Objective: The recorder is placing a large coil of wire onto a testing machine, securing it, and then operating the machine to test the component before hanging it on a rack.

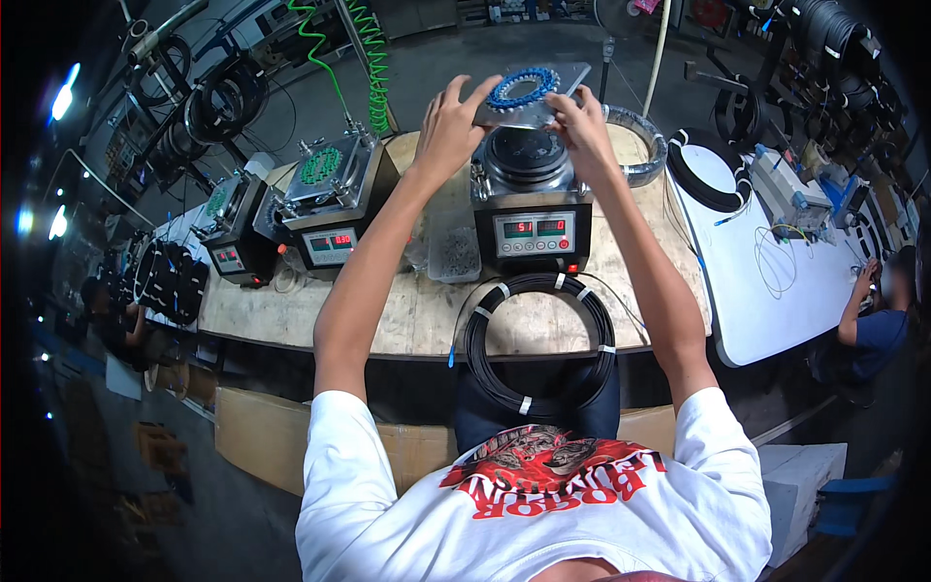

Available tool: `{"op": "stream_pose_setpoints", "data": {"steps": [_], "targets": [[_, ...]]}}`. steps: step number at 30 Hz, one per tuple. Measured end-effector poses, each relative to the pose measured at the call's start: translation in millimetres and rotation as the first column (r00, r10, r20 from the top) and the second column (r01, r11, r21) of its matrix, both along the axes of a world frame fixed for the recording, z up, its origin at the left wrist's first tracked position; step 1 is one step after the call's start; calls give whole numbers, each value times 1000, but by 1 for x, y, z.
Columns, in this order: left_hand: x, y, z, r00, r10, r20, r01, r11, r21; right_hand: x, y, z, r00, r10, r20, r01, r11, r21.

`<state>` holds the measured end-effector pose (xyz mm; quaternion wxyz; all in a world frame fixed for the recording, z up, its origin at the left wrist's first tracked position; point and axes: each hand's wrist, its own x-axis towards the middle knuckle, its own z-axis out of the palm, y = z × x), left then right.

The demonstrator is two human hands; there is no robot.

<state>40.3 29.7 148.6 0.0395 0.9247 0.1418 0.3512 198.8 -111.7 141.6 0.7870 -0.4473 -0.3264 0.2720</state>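
Both of my hands grip a square metal plate (574, 80) at its sides, tilted and raised over the middle machine. A ring of blue connector-like pieces (497, 94) sits on the plate. My left hand (454, 126) holds the plate's left edge with fingers bent round it. My right hand (585, 134) closes on the right edge, its thumb near the blue ring. Below the plate, the middle machine (543, 238) shows a stepped black round top and a lit red display. A coil of black cable (476, 339) lies across my lap and the table edge.
A wooden table (388, 315) carries two similar machines with green rings, the nearer one (339, 199) left of my arm. A clear tub of small pieces (454, 260) stands beside the middle machine. A white table (747, 310) holds another coil at right. Co-workers sit at both sides.
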Motion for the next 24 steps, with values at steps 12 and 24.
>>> {"op": "stream_pose_setpoints", "data": {"steps": [12,24], "targets": [[12,57,-54,927,-155,343,374,289,-881,75,7,-41,954,154,257,-126,985,-121],[13,55,-70,972,-95,214,234,341,-911,86,-7,-60,946,211,245,-113,926,-361]]}}
